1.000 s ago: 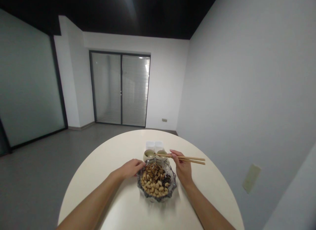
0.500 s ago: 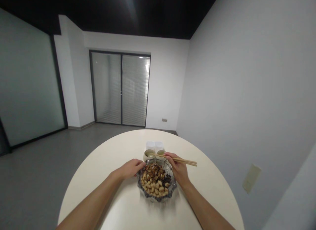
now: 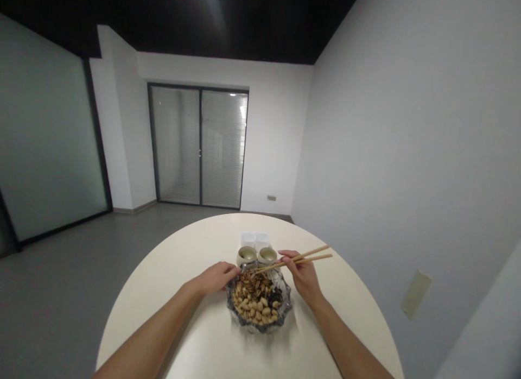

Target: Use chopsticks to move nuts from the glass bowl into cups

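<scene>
A faceted glass bowl [image 3: 264, 328] stands on the table, holding long brown striped seeds [image 3: 254, 285], pale tan nuts in shells [image 3: 257, 309] and dark pieces [image 3: 275, 298] at the right. At its left rim, my left hand [image 3: 215, 277] grips the bowl with the thumb on the edge; its other fingers are partly hidden. My right hand [image 3: 303, 276] is closed on a pair of chopsticks [image 3: 317, 258], whose tips reach over the far part of the bowl at the brown seeds. Whether the tips pinch a seed is too small to tell.
Two small beige cups, a left one [image 3: 246, 255] and a right one [image 3: 267, 256], stand just behind the bowl. Beyond them sit two white square containers [image 3: 255, 239]. The round cream table [image 3: 142, 303] has a wall [image 3: 386, 151] close on its right.
My right hand has shifted slightly right, and the chopstick tips have moved from over the left cup to the brown seeds. The chopsticks' rear ends are higher and wider apart. My left hand has stayed.
</scene>
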Demonstrator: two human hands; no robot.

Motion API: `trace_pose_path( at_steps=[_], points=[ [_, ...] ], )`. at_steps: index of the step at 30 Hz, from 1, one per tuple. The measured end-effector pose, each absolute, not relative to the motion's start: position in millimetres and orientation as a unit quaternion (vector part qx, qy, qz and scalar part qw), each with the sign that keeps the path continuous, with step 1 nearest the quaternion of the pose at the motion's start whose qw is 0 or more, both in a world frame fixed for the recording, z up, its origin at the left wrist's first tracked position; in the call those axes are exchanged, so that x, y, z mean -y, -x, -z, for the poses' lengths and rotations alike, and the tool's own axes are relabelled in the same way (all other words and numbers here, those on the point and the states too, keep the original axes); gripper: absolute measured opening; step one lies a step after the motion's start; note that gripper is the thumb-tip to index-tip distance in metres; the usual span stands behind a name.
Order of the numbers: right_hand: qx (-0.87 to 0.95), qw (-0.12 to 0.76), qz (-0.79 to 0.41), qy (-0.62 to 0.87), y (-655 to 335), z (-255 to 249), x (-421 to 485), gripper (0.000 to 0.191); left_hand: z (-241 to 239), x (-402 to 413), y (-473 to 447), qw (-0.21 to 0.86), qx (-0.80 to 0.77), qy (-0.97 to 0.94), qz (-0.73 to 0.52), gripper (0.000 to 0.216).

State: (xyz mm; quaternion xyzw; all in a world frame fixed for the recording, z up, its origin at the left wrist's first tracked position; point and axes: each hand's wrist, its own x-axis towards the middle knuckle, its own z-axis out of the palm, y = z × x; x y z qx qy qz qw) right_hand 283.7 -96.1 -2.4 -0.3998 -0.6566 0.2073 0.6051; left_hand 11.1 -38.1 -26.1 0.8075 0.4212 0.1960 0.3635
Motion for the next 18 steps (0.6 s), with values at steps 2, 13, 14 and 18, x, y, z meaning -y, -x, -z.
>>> trace_pose_path(
  at_steps=[2,13,14,18],
  points=[
    [0.66,0.603,-0.212,0.395,-282.6,1.7,96.8,0.029,24.6,39.0,-11.5,0.359,-0.418,-0.811,-0.197,0.065],
    [0.666,0.598,-0.201,0.397,-283.1,0.0,99.3,0.026,26.7,37.6,-11.4,0.366,-0.416,-0.808,-0.198,0.068],
    [0.666,0.599,-0.2,0.397,-283.2,0.0,99.3,0.025,26.8,37.6,-11.4,0.367,-0.418,-0.807,-0.198,0.068],
    [0.665,0.606,-0.182,0.397,-283.4,-0.8,98.7,0.024,26.0,38.5,-11.6,0.371,-0.418,-0.806,-0.197,0.067]
  ],
)
